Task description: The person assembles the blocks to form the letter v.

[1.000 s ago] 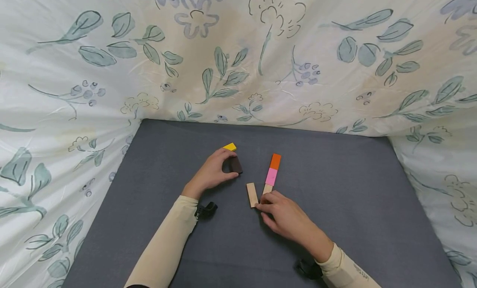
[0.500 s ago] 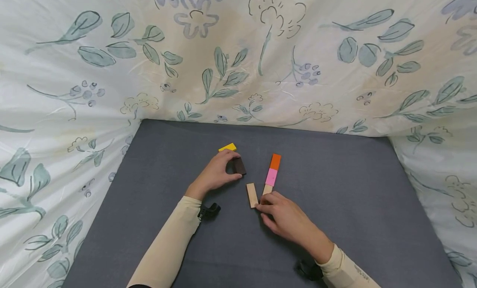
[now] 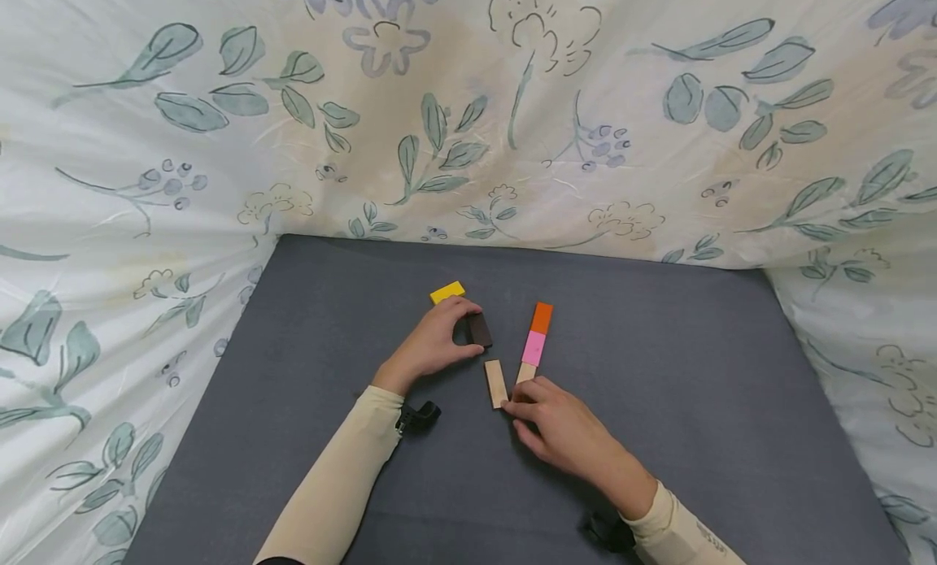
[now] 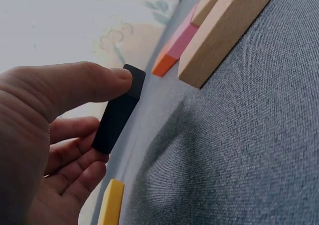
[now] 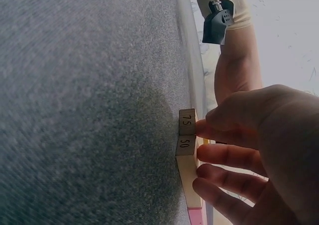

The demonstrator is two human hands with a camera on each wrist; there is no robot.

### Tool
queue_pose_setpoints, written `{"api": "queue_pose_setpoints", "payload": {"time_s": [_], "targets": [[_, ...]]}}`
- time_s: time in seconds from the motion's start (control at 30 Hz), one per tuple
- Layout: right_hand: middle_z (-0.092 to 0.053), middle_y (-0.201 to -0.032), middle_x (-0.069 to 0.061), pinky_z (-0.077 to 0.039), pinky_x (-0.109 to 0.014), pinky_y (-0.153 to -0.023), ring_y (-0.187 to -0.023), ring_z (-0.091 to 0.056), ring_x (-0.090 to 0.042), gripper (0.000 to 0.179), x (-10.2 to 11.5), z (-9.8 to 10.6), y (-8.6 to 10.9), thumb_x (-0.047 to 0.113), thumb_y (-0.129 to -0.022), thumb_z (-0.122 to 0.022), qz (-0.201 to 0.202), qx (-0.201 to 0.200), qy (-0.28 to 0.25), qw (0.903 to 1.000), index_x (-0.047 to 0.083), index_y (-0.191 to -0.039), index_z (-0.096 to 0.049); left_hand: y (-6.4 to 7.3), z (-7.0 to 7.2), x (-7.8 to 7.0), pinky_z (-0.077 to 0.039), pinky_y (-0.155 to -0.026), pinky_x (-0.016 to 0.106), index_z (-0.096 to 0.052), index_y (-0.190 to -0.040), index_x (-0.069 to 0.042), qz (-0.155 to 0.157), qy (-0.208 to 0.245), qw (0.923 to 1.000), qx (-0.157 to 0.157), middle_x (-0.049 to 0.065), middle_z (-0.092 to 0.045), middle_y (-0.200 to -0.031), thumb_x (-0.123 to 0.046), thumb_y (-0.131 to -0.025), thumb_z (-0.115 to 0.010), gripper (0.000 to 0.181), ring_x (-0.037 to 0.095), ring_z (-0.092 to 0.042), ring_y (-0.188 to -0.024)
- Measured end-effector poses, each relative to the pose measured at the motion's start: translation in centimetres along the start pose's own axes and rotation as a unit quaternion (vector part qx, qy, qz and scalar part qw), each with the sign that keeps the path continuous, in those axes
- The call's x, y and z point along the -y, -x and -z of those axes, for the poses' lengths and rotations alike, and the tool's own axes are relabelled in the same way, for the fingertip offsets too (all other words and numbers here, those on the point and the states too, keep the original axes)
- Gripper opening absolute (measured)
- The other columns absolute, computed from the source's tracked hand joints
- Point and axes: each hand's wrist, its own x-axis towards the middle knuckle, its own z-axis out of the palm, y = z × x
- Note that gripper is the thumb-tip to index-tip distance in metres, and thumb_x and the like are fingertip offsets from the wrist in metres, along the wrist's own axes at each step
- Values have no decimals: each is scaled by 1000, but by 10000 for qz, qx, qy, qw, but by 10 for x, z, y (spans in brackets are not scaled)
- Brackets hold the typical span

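Note:
My left hand (image 3: 435, 337) pinches a dark, nearly black block (image 4: 117, 120) between thumb and fingertips. A shadow on the cloth lies apart from this block in the left wrist view. My right hand (image 3: 556, 423) rests its fingertips at the near ends of two plain wooden blocks, covering part of the right one (image 3: 525, 372). The left wooden block (image 3: 495, 384) stands slightly apart and angled. In the right wrist view their end faces read 75 (image 5: 186, 121) and 50 (image 5: 185, 144). Beyond the right block, a pink block (image 3: 533, 348) and an orange block (image 3: 542, 317) continue in line.
A yellow block (image 3: 447, 292) lies behind my left hand. Dark grey cloth (image 3: 695, 386) covers the table. White floral fabric (image 3: 454, 85) hangs behind and at both sides. A black wrist camera (image 3: 419, 417) sits at my left cuff, another (image 3: 607, 532) at my right.
My left hand has moved a little right and nearer, bringing the dark block closer to the left wooden block. More of the yellow block shows. The right hand stays in place.

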Motion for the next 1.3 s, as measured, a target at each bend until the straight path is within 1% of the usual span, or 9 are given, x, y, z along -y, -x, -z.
{"api": "queue_pose_setpoints", "payload": {"time_s": [0.13, 0.33, 0.63, 1.03, 1.3], "targets": [[-65, -108, 3, -55, -32, -74, -93, -55, -14, 23, 1, 1, 1, 14, -94, -84, -85, 102, 4, 9999, 11, -117, -86, -1, -2, -2, -45, -117, 48, -65, -145, -8, -14, -10, 10000, 15, 9, -61, -143, -25, -92, -91, 62, 28, -58, -133], [-65, -109, 3, -56, -33, -76, -95, -56, -15, 23, 2, 1, 1, 14, -94, -84, -107, 103, 1, 9999, 11, -117, -86, -2, -6, -3, -45, -117, 47, -65, -145, -8, -81, -96, 9999, 59, 9, -61, -141, -26, -92, -92, 62, 27, -58, -132], [-65, -109, 2, -55, -32, -75, -94, -55, -15, 23, 3, 2, 1, 15, -95, -84, -137, 161, 22, 9998, 11, -117, -85, -3, -10, -3, -44, -117, 48, -65, -145, -8, -23, -54, 9999, 119, 10, -61, -142, -26, -92, -91, 62, 28, -58, -133], [-66, -111, 2, -56, -34, -77, -96, -56, -15, 23, 3, 2, 2, 14, -94, -84, -111, 89, 4, 9999, 11, -117, -86, 0, -18, -3, -45, -117, 48, -65, -145, -8, -45, 47, 9998, 205, 9, -61, -143, -25, -93, -90, 60, 27, -58, -132], [-65, -109, 2, -56, -33, -76, -95, -56, -16, 23, 2, 0, 2, 12, -92, -86, -37, -14, 46, 10000, 10, -115, -86, 0, -22, 0, -47, -115, 47, -65, -145, -8, -169, 33, 9996, 231, 9, -61, -142, -26, -93, -90, 59, 27, -58, -129]]}}
